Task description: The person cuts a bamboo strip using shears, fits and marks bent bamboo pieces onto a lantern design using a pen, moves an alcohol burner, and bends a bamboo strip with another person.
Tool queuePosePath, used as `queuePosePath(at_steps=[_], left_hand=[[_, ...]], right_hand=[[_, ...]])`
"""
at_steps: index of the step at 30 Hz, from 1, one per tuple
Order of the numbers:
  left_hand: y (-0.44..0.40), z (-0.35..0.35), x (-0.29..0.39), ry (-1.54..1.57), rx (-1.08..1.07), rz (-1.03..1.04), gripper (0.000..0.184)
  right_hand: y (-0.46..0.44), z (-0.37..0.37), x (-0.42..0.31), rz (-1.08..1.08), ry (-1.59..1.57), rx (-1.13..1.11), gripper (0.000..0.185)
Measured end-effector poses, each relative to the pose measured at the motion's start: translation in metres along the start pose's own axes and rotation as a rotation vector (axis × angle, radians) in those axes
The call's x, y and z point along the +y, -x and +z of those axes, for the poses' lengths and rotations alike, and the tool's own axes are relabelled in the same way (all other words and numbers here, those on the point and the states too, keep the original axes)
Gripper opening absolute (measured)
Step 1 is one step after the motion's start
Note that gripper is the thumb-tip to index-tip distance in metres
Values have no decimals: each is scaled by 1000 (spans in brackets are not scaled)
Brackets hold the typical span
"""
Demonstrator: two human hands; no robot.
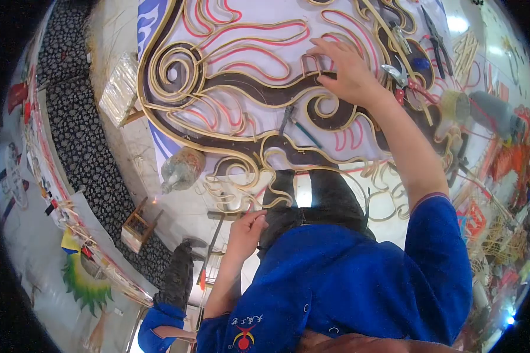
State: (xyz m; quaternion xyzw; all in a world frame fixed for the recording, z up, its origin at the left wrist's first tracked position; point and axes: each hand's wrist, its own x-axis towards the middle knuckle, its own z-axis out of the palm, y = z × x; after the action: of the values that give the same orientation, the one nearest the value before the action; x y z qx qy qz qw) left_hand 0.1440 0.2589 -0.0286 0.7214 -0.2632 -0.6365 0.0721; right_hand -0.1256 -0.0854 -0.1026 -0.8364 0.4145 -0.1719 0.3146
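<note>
A large frame of curled bamboo-like strips (247, 82) lies over a printed sheet with dark scroll shapes and pink lines. My right hand (348, 72) is over its upper middle, thumb and fingers apart, beside a small squarish strip loop (308, 63). Whether a fingertip touches that loop is unclear. Low on the left, my left hand (249, 229) has its fingers bent together by the lower curls (232, 203) at the sheet's near edge. What it holds, if anything, is too small to make out. A teal pencil-like stick (307, 135) and a dark tool (286, 119) lie between the hands.
Pliers (437, 41) and red-handled cutters (415, 88) rest at the upper right. A clear plastic bottle (182, 169) stands at the left, near a small wooden stool (140, 225). Another person (165, 320) in blue is at lower left. Loose strips (500, 235) clutter the right.
</note>
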Motion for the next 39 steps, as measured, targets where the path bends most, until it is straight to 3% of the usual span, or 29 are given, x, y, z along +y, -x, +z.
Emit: queuePosePath(at_steps=[17,29,39], left_hand=[[3,2,10,55,12,-64,31],[0,3,-4,17,29,91,33],[5,0,14,-15,-1,-61,33]], right_hand=[[1,1,-1,-5,9,47,73],[1,2,-1,0,19,24,71],[0,3,-1,21,-13,5,73]])
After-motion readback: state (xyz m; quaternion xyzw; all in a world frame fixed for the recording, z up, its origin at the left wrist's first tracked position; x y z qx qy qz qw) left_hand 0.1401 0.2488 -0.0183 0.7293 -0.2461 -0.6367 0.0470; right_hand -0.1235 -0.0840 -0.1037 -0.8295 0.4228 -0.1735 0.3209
